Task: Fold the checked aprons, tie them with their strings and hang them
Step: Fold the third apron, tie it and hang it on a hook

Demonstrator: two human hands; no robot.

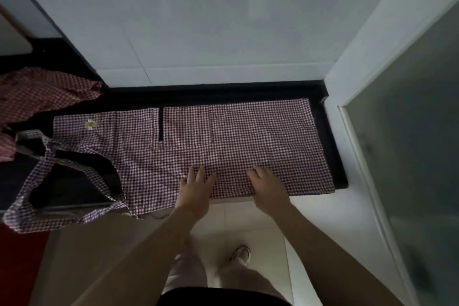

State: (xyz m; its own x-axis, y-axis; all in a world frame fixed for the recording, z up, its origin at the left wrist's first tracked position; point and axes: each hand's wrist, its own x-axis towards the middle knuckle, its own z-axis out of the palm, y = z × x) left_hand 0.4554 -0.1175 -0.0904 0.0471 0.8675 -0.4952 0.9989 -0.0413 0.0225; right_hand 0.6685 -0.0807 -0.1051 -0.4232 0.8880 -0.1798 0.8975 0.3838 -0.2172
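Nearest: left hand (196,187) and right hand (267,187), both flat, fingers spread straight, pressing palms-down on near edge of checked apron (248,146); nothing gripped. Apron spread lengthwise across black countertop (334,156), skirt end to right, bib end to left, patch pocket (186,126) mid-cloth, daisy motif (90,124) on bib. Checked straps (49,156) looped loosely at left, trailing over counter's near edge. Farther left: second checked apron (42,92), redder, crumpled in heap, apart from first. Beyond: white tiled wall (198,20).
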